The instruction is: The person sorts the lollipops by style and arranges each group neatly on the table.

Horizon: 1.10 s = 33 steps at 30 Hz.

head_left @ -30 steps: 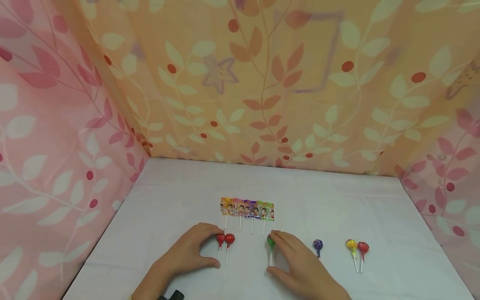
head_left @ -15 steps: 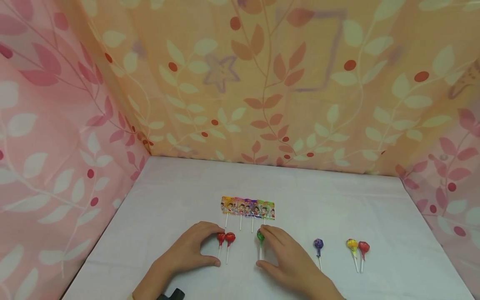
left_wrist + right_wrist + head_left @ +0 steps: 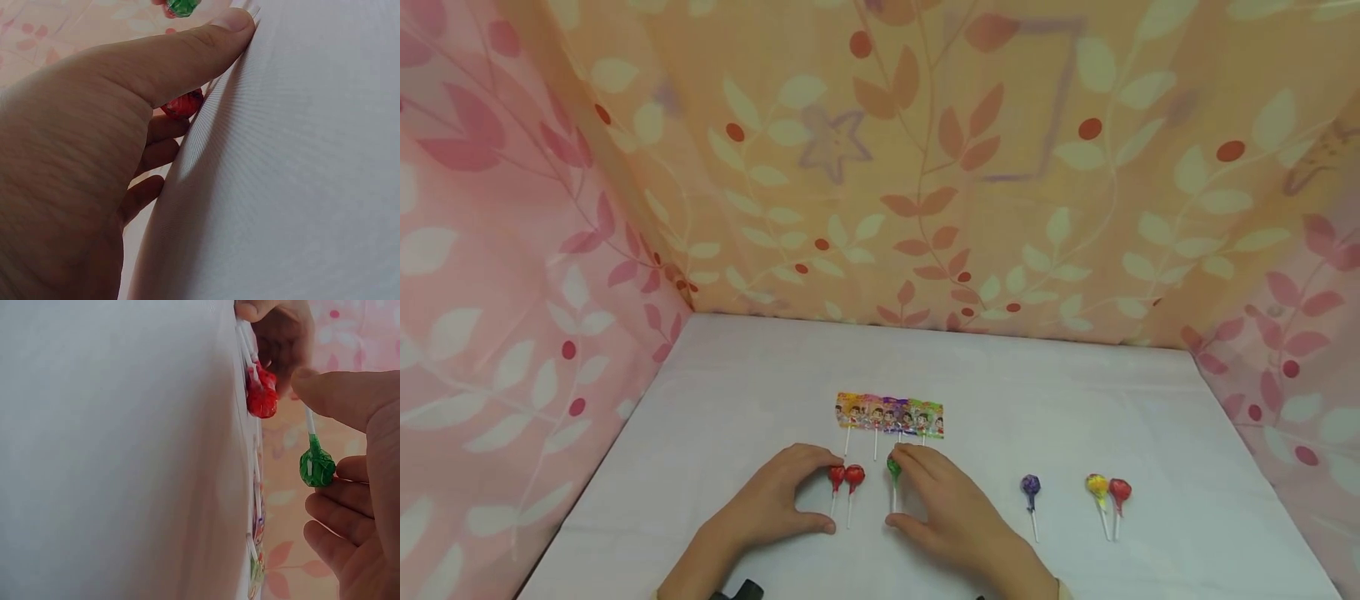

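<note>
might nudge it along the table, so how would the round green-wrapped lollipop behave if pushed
The round green-wrapped lollipop would probably roll in an arc, being far wider at one end than along its thin white stick. The straight stick is likely stiff; the shiny wrapper may feel slightly slippery.

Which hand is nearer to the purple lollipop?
The right. The right hand, with the green lollipop in its grip, is left of the purple lollipop, apart from it; the left hand is farther left, at two red lollipops.
</note>
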Available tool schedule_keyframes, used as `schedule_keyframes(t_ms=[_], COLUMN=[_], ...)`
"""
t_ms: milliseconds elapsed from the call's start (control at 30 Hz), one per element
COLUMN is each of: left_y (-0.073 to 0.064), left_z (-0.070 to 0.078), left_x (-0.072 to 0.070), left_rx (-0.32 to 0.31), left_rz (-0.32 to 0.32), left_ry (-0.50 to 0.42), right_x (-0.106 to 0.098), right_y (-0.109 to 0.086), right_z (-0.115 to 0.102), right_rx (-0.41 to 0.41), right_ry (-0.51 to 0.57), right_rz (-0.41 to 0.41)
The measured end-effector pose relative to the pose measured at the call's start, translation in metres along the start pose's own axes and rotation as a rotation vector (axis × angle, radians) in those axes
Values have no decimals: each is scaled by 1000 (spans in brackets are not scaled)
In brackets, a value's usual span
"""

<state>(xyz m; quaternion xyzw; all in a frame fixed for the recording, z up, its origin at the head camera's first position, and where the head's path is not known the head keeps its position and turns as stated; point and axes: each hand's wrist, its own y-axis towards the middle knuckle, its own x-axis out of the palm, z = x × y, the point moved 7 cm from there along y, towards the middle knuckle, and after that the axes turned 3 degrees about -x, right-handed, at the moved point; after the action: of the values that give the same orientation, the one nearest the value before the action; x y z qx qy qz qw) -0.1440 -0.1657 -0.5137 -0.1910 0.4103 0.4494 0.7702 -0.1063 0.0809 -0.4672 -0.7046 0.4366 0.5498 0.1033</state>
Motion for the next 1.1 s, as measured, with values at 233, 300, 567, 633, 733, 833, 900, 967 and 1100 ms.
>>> schedule_keyframes(t_ms=[233, 300, 567, 633, 733, 833, 900, 967, 1100], left_y=[0, 0, -1, -1, 0, 0, 0, 0, 0], left_z=[1, 1, 1, 0, 1, 2, 4, 5, 5], left_x=[-1, -1, 0, 0, 0, -1, -2, -3, -3], left_rx=[5, 9, 32, 29, 21, 19, 22, 25, 35], left_rz=[4, 6, 21, 19, 16, 13, 15, 19, 27], left_ry=[7, 4, -11, -11, -11, -16, -19, -20, -14], right_x=[8, 10, 16, 19, 23, 27, 29, 32, 37], right_y=[8, 9, 13, 13, 13, 12, 12, 12, 11], right_z=[-6, -8, -14, -14, -14, -12, -11, -10, -9], right_rx=[-17, -25, -48, -50, -52, -43, -34, -23, -6], right_ry=[23, 11, -8, -3, -13, -21, -18, -15, -15], right_rz=[-2, -7, 2, 1, -6, -14, -20, -31, -61])
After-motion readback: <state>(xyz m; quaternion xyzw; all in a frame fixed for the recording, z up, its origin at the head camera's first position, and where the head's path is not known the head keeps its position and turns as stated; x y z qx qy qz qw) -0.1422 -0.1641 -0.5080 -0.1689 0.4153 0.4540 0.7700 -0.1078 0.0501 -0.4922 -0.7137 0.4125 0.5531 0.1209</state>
